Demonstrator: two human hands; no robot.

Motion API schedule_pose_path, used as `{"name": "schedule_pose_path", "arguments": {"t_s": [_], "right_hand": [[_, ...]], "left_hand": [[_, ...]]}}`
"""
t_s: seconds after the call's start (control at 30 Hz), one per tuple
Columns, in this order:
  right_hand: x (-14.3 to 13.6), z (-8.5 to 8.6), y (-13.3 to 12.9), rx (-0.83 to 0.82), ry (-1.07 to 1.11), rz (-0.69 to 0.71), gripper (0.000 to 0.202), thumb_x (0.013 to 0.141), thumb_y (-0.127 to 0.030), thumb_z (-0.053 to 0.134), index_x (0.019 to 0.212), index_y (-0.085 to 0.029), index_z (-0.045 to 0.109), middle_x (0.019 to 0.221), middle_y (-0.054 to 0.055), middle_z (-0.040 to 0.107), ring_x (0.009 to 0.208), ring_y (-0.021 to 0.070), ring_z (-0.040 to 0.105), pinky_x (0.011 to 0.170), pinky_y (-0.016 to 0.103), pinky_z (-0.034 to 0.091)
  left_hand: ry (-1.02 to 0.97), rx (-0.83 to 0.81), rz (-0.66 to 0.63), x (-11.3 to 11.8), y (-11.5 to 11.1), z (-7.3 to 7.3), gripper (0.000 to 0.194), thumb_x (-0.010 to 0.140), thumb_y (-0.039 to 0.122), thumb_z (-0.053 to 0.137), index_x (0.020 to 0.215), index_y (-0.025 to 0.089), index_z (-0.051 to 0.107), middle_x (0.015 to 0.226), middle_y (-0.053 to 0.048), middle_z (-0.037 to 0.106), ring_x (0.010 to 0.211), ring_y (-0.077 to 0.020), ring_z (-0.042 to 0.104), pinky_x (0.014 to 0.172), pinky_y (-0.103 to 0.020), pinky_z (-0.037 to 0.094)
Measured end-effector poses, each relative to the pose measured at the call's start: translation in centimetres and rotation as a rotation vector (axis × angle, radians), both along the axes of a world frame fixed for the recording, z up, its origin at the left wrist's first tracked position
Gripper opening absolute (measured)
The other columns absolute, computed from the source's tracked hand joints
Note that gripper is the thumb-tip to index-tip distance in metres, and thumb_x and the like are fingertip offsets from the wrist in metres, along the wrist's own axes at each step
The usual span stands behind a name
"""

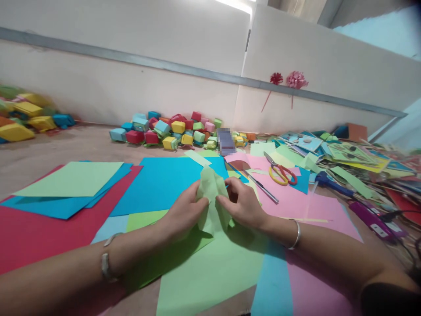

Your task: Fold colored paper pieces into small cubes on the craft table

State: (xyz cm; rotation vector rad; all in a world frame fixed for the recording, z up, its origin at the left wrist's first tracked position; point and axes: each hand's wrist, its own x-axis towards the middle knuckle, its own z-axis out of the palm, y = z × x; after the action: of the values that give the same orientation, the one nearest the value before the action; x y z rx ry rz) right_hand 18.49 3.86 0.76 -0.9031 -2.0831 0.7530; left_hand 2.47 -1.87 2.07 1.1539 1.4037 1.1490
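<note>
Between my hands stands a creased piece of light green paper [213, 193], folded or crumpled and held upright above the sheets. My left hand [186, 208] pinches its left side, with the thumb on the near face. On the right side, my right hand [245, 202] grips the paper between thumb and curled fingers. Under the hands lies a large light green sheet [210, 272], overlapping a brighter green sheet [164, 259]. A large blue sheet [164, 182] spreads out just beyond my left hand. A pen [262, 186] rests past my right hand.
Scissors [282, 172], a blue glue gun [333, 184] and a purple power strip [373, 221] lie to the right. Stacked sheets [69, 180] are at left. Small coloured paper boxes [171, 131] line the wall, near a phone-like object [226, 141]. Paper scraps [355, 156] pile up at far right.
</note>
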Motion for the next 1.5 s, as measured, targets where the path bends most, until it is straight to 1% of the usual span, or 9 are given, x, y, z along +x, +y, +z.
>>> {"name": "schedule_pose_path", "arguments": {"t_s": [0.17, 0.27, 0.53, 0.8, 0.9, 1.1, 1.23, 1.33, 1.5], "right_hand": [[0.1, 0.0, 0.1, 0.063, 0.011, -0.006, 0.005, 0.074, -0.023, 0.053, 0.074, -0.022, 0.049, 0.059, -0.007, 0.043, 0.053, 0.0104, 0.041, 0.051, 0.022, 0.033], [0.2, -0.2, 0.2, 0.094, 0.016, 0.028, 0.003, 0.073, -0.018, 0.050, 0.073, -0.021, 0.050, 0.061, -0.006, 0.046, 0.054, 0.0100, 0.042, 0.053, 0.022, 0.034], [0.3, -0.8, 0.7, 0.199, 0.011, 0.076, 0.016, 0.081, -0.017, 0.055, 0.081, -0.018, 0.071, 0.072, 0.002, 0.064, 0.065, 0.0131, 0.055, 0.061, 0.024, 0.043], [0.1, -1.0, 1.0, -0.086, 0.072, 0.020, 0.009, 0.074, -0.024, 0.064, 0.077, -0.020, 0.057, 0.066, -0.004, 0.059, 0.059, 0.0118, 0.055, 0.055, 0.022, 0.044], [0.1, -1.2, 0.8, -0.032, 0.015, 0.083, 0.002, 0.074, -0.017, 0.061, 0.073, -0.019, 0.060, 0.069, -0.002, 0.062, 0.064, 0.0122, 0.055, 0.059, 0.022, 0.042], [0.1, -1.0, 0.1, 0.097, -0.042, 0.123, 0.012, 0.079, -0.015, 0.062, 0.068, -0.018, 0.065, 0.065, -0.001, 0.062, 0.062, 0.0115, 0.053, 0.059, 0.023, 0.038], [0.2, -0.9, 0.2, 0.111, 0.009, 0.083, 0.012, 0.079, -0.015, 0.060, 0.073, -0.018, 0.070, 0.065, -0.001, 0.062, 0.060, 0.0113, 0.052, 0.058, 0.023, 0.039], [0.2, -1.0, 0.9, 0.046, 0.085, -0.017, 0.012, 0.078, -0.020, 0.060, 0.076, -0.018, 0.071, 0.068, 0.000, 0.066, 0.061, 0.0123, 0.055, 0.058, 0.023, 0.042], [0.2, -1.4, 1.9, -0.068, 0.155, -0.060, 0.010, 0.076, -0.023, 0.061, 0.071, -0.017, 0.067, 0.064, -0.001, 0.064, 0.060, 0.0128, 0.057, 0.059, 0.024, 0.045]], "left_hand": [[0.065, 0.076, -0.020, -0.3, 0.2, -0.6, 0.031, 0.075, 0.027, 0.059, 0.105, 0.022, 0.061, 0.094, -0.004, 0.072, 0.080, -0.0229, 0.068, 0.062, -0.033, 0.057], [0.051, 0.082, -0.020, -0.3, 0.2, -0.6, 0.033, 0.073, 0.027, 0.059, 0.105, 0.023, 0.061, 0.092, -0.002, 0.071, 0.077, -0.0215, 0.068, 0.060, -0.032, 0.056], [0.143, 0.165, -0.017, -0.9, 0.6, -0.8, 0.022, 0.075, 0.034, 0.059, 0.091, 0.020, 0.065, 0.079, -0.001, 0.067, 0.071, -0.0194, 0.062, 0.058, -0.030, 0.051], [0.411, 0.382, -0.128, -1.4, 0.7, -0.9, 0.017, 0.078, 0.033, 0.061, 0.083, 0.022, 0.072, 0.095, -0.008, 0.072, 0.090, -0.0247, 0.066, 0.071, -0.034, 0.053], [0.500, 0.417, -0.111, -1.4, 0.7, -1.0, 0.016, 0.077, 0.030, 0.059, 0.078, 0.022, 0.072, 0.086, -0.007, 0.072, 0.083, -0.0232, 0.065, 0.070, -0.034, 0.050], [0.589, 0.415, -0.087, -1.7, 0.5, -0.8, 0.020, 0.078, 0.033, 0.056, 0.066, 0.021, 0.065, 0.069, -0.004, 0.068, 0.069, -0.0214, 0.060, 0.063, -0.033, 0.042], [0.536, 0.373, -0.074, -1.5, 0.4, -0.4, 0.017, 0.077, 0.036, 0.058, 0.077, 0.021, 0.065, 0.077, -0.004, 0.069, 0.074, -0.0217, 0.062, 0.065, -0.033, 0.045], [0.362, 0.285, -0.027, -1.3, 0.5, -0.3, 0.026, 0.074, 0.040, 0.064, 0.090, 0.021, 0.058, 0.084, -0.002, 0.066, 0.071, -0.0194, 0.062, 0.059, -0.030, 0.048], [0.159, 0.211, -0.014, -1.2, 0.6, -0.4, 0.027, 0.073, 0.042, 0.065, 0.087, 0.022, 0.052, 0.076, 0.003, 0.058, 0.059, -0.0140, 0.058, 0.048, -0.024, 0.045]]}}
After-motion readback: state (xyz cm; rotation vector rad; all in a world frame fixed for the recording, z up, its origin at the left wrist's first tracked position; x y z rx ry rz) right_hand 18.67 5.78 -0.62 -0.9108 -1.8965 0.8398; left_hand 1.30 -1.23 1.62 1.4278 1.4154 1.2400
